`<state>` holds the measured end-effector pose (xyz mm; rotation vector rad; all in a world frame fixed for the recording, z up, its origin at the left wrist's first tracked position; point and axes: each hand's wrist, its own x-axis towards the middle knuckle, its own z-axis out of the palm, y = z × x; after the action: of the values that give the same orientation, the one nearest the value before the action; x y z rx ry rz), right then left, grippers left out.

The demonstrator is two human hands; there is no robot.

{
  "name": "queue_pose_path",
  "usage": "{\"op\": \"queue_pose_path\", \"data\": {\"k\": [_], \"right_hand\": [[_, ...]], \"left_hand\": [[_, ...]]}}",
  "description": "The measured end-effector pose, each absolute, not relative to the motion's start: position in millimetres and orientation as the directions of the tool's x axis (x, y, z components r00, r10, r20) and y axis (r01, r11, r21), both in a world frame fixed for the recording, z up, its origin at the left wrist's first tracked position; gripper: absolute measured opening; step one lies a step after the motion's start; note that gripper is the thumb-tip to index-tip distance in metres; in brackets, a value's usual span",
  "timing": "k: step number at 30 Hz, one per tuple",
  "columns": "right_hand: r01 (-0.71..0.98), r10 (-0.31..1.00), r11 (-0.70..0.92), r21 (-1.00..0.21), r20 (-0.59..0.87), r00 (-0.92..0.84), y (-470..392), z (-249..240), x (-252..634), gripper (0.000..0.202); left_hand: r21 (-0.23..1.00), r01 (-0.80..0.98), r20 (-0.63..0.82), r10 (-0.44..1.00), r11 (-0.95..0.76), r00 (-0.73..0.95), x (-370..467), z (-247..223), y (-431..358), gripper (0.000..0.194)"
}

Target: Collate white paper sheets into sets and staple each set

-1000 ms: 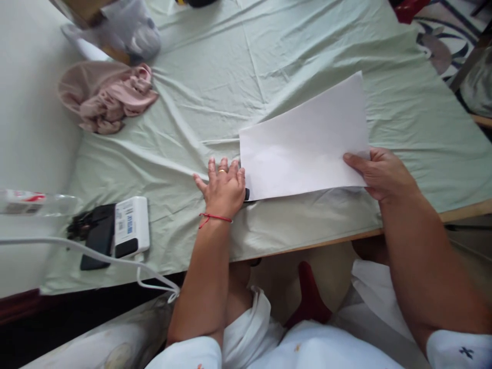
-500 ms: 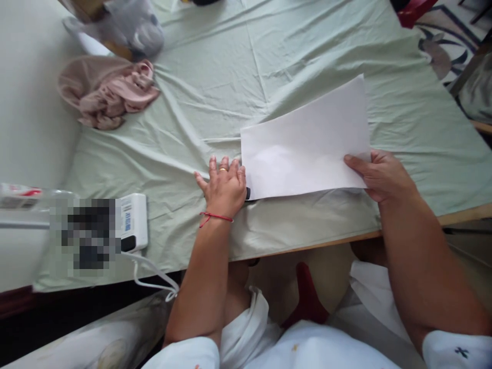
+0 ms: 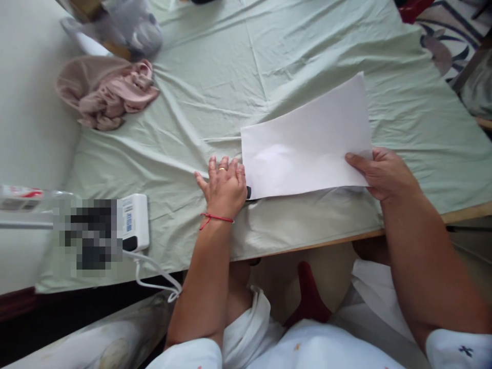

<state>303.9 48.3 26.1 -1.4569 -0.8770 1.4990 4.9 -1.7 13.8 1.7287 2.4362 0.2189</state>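
My right hand (image 3: 380, 173) pinches white paper (image 3: 303, 143) at its right end, thumb on top and fingers underneath. That end is raised off the table, and I cannot tell whether it is one sheet or several. At the paper's left edge, my left hand (image 3: 226, 189) lies palm down with its fingers spread, wearing a ring and a red string bracelet. A small black end of something (image 3: 248, 192) sticks out beside this palm, at the paper's lower left corner. The rest of it is hidden by the hand and the paper.
A wrinkled pale green cloth (image 3: 207, 77) covers the table. Crumpled pink fabric (image 3: 111, 95) and a plastic bag (image 3: 134, 28) lie at the back left. Nearer on the left are a white device (image 3: 135, 220) with a cable (image 3: 154, 269) and a clear bottle (image 3: 26, 199).
The hands and paper hold almost the same pose. Only a slight shift of the camera view shows.
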Motion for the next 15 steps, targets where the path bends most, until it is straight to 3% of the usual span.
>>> {"op": "queue_pose_path", "data": {"k": [10,15], "right_hand": [[-0.099,0.922,-0.375,-0.922,-0.382,0.058,51.8,19.6,307.8,0.015],[-0.097,0.926,-0.371,-0.923,-0.376,0.033,53.5,12.5,309.9,0.007]], "left_hand": [[0.215,0.919,-0.026,0.942,0.331,-0.334,3.1,11.3,-0.8,0.053],[0.241,0.908,-0.020,0.937,0.342,-0.348,4.2,17.1,-0.6,0.053]]}}
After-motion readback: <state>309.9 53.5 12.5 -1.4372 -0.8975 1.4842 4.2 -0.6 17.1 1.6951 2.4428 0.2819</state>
